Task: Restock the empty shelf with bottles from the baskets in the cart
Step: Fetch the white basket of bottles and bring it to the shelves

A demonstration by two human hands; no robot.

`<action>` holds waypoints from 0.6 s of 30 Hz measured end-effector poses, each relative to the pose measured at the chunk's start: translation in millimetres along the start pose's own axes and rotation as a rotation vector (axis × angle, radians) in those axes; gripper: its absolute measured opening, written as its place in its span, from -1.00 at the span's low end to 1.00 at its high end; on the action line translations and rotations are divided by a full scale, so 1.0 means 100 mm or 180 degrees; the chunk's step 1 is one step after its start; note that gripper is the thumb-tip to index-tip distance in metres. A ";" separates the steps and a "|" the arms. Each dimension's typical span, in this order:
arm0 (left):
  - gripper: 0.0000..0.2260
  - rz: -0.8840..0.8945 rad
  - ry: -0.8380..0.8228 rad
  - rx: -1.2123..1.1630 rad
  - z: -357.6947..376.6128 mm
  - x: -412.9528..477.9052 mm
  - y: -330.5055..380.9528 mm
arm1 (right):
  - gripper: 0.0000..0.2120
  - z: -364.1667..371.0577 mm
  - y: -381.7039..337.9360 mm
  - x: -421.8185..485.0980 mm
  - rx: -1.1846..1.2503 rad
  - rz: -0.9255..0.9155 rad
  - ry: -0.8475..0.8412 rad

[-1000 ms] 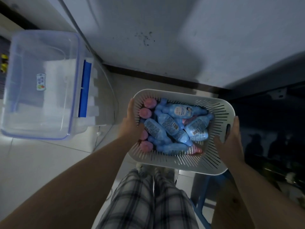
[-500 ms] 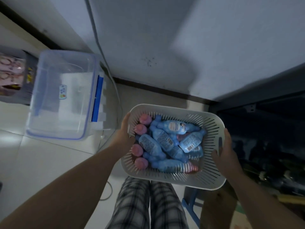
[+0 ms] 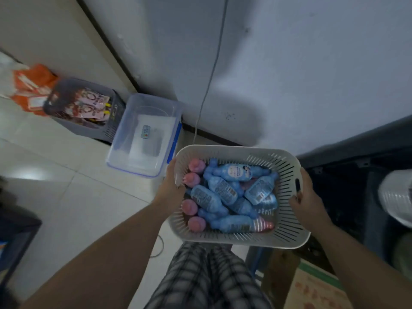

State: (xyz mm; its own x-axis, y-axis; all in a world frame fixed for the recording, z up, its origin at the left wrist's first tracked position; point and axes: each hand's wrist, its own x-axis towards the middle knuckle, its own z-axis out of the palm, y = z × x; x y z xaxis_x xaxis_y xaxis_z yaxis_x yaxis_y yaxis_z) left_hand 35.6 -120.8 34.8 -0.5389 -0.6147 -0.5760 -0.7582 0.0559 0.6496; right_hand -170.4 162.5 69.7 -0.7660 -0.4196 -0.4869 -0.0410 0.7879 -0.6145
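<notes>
Now the person holds the white basket (image 3: 287, 238) up in front of the body, long side running left to right. The left hand (image 3: 170, 186) and right hand (image 3: 306, 202) have fingers curled around its two ends. Blue bottles (image 3: 223, 190) lie piled inside, equally near both hands.

Both forearms (image 3: 116, 253) are bare, with no sleeves showing; the legs wear dark-and-light checked trousers (image 3: 207, 279)

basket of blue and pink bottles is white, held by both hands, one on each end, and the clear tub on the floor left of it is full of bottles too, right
Not quite. The head view shows the clear tub holds no bottles. The rest stands: the white basket of blue and pink bottles is held by the left hand and right hand, one on each end.
</notes>
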 end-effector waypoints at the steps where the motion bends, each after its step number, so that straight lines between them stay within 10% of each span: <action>1: -0.36 0.0085 -0.0001 0.0017 -0.10 -0.08 -0.01 | -0.27 -0.01 -0.07 -0.06 -0.0007 -0.0006 0.0033; 18: -0.46 -0.0676 0.1432 -0.1305 -0.67 -1.92 -1.05 | -0.26 0.57 -1.12 -0.28 -0.0978 -0.1243 -0.0968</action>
State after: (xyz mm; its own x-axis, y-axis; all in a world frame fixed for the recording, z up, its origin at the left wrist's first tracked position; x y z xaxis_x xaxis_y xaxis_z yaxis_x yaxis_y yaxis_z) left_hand 243.3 -60.9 110.4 -0.1182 -0.8542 -0.5064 -0.5817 -0.3538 0.7325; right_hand -107.6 60.5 116.3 -0.4400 -0.7802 -0.4447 -0.5024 0.6243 -0.5982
